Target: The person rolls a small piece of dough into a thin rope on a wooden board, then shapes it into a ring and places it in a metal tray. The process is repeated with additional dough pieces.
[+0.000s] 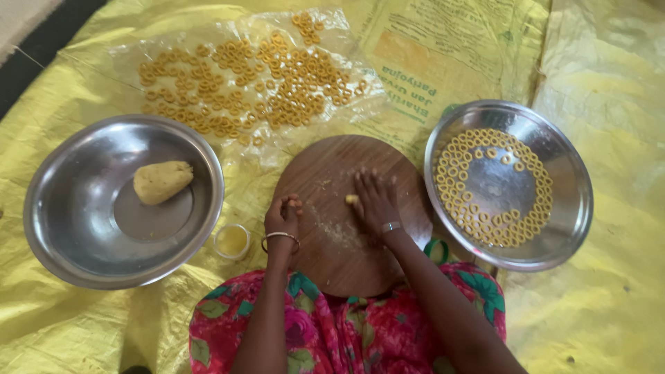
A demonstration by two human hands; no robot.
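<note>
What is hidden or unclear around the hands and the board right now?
Head view only:
- Dough piece: mostly under the right hand; shape unclear.
- Left hand: fingers curled, contents hidden.
- Wooden board: near edge covered by floral clothing.
- Small cup: contents too small to tell.

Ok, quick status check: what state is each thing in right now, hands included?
Left hand: closed around a bit of dough, resting on the board.
Right hand: flat, pressing a small dough piece.
Round wooden board: dusted with crumbs.
Steel bowl: holds one dough lump.
Steel plate: dough rings around its edge, centre bare.
Plastic sheet: covered with dough rings.
Small cup: filled with something yellow.
</note>
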